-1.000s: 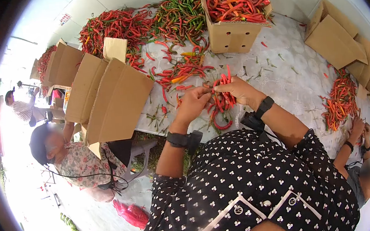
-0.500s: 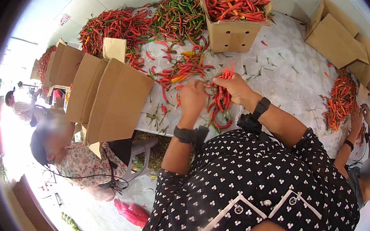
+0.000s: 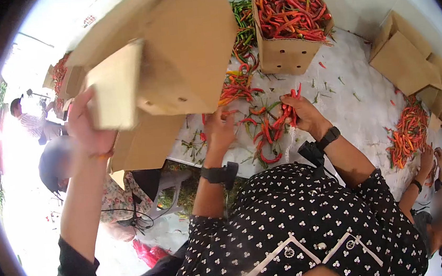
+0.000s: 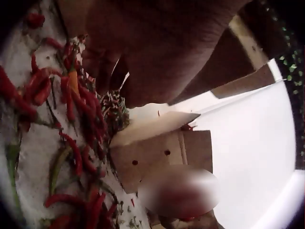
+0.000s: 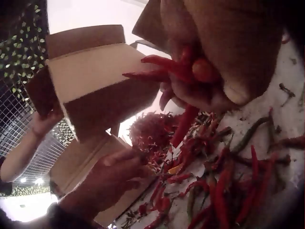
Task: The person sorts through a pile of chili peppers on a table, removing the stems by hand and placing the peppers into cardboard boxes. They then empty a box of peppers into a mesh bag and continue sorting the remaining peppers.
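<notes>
My right hand [image 3: 305, 114] grips a small bunch of red chilies [image 3: 290, 112]; in the right wrist view, the held chilies [image 5: 176, 69] stick out between thumb and fingers of the hand [image 5: 233, 52]. My left hand [image 3: 219, 132] is to the left, by the loose chilies [image 3: 237, 90], its fingers loosely bent with nothing seen in them. The right wrist view shows that left hand [image 5: 107, 183] low over the heap's edge. Scattered chilies [image 4: 86, 105] fill the left part of the left wrist view, beside the hand [image 4: 152, 52].
Another person's hand [image 3: 85, 123] holds a cardboard box [image 3: 187, 51] above the table, left of my hands. A full box of red chilies [image 3: 290, 55] stands at the back. Empty boxes [image 3: 406, 64] and a chili pile [image 3: 407, 132] lie at right, near another person's hands.
A cardboard box and another person's arm have come in from the left, covering part of the piles. My left hand has moved away from the bunch, which my right hand still holds.
</notes>
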Motion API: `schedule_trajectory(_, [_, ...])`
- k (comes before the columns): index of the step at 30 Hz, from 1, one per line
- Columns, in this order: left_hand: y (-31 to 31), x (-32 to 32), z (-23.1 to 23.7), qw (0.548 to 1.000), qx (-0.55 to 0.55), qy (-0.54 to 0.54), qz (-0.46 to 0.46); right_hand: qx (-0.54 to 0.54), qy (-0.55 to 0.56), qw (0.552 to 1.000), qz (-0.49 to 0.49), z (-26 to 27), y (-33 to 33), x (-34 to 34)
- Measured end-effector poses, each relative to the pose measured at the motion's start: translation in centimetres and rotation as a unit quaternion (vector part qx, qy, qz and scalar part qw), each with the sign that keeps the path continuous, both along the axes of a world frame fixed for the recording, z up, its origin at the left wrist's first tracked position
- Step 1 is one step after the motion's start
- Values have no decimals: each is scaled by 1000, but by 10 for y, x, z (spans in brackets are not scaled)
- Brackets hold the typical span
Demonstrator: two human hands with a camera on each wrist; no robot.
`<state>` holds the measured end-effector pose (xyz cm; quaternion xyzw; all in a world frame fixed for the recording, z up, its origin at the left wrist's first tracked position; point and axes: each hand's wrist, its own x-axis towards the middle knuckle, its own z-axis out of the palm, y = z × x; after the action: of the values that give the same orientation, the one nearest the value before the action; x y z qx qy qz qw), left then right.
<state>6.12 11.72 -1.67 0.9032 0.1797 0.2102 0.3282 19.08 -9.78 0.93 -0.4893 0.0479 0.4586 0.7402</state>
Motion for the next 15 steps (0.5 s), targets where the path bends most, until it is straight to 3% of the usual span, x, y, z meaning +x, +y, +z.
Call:
schedule_trajectory(1, [3, -5, 15, 999, -47, 4, 18, 4, -3, 1000, -18, 10, 1, -2])
schedule_trajectory(2, [-4, -15, 29, 994, -70, -62, 48, 9, -8, 999, -34, 19, 2, 0])
schedule_trajectory(3, [7, -21, 21, 985, -135, -86, 62, 9, -14, 1000, -25, 26, 3, 4])
schedule_trajectory(5, [-2, -35, 60, 983, -119, -95, 101, 52, -2, 999, 3, 34, 5, 9])
schedule_trajectory(10, [-31, -46, 136, 972, 111, -192, 72, 51, -58, 997, 28, 58, 4, 5])
schedule_trajectory(12, [-21, -39, 153, 939, 246, -237, 25, 63, -75, 994, 46, 62, 13, -6])
schedule_trajectory(15, [-29, -15, 183, 928, 293, -230, 23, 66, -70, 995, 24, 85, 6, -21])
